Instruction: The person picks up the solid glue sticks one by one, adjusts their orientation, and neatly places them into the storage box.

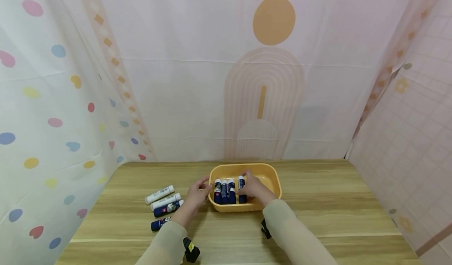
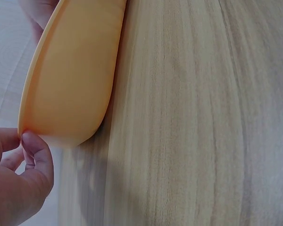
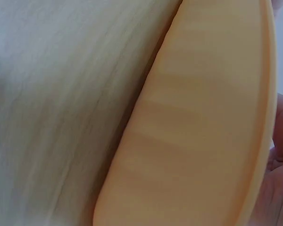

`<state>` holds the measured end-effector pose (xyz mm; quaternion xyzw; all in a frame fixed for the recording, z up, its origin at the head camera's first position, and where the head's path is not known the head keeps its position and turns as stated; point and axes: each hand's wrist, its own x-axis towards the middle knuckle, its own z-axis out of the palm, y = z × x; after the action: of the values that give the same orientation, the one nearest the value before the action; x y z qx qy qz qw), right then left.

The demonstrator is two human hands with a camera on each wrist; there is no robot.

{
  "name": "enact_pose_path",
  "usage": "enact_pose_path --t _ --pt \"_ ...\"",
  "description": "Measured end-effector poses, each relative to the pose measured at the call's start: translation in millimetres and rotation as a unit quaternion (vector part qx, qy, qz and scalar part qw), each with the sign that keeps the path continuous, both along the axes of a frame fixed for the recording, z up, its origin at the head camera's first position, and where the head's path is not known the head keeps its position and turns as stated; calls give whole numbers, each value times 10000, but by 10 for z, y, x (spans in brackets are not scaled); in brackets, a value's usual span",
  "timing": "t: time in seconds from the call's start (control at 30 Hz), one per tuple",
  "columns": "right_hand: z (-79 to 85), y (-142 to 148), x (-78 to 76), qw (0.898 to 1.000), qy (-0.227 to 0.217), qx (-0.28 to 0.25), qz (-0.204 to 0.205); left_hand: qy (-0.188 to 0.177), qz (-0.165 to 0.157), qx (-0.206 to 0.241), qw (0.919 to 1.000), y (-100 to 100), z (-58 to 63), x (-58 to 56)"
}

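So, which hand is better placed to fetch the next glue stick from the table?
Probably the left hand: it is nearer the loose glue sticks, only pinching the yellow bin. The right hand is farther off, inside the bin, holding a blue glue stick.

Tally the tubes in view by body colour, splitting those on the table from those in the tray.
White tubes on the table: 2
Dark blue tubes on the table: 2
Dark blue tubes in the yellow tray: 4
Total in view: 8
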<state>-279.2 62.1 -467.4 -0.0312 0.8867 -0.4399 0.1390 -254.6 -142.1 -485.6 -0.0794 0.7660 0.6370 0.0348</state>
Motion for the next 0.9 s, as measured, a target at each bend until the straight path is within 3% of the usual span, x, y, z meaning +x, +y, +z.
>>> enact_pose_path --t 0.4,0.63,0.9 --pt "-40 -113 -10 9994 -121 310 -38 -23 -4 26 10000 -8 8 4" --pt "-55 -119 -24 9985 16 515 170 -17 -9 27 10000 -14 27 14" --pt "72 116 60 9990 228 17 380 -2 28 0 10000 -4 -19 -11"
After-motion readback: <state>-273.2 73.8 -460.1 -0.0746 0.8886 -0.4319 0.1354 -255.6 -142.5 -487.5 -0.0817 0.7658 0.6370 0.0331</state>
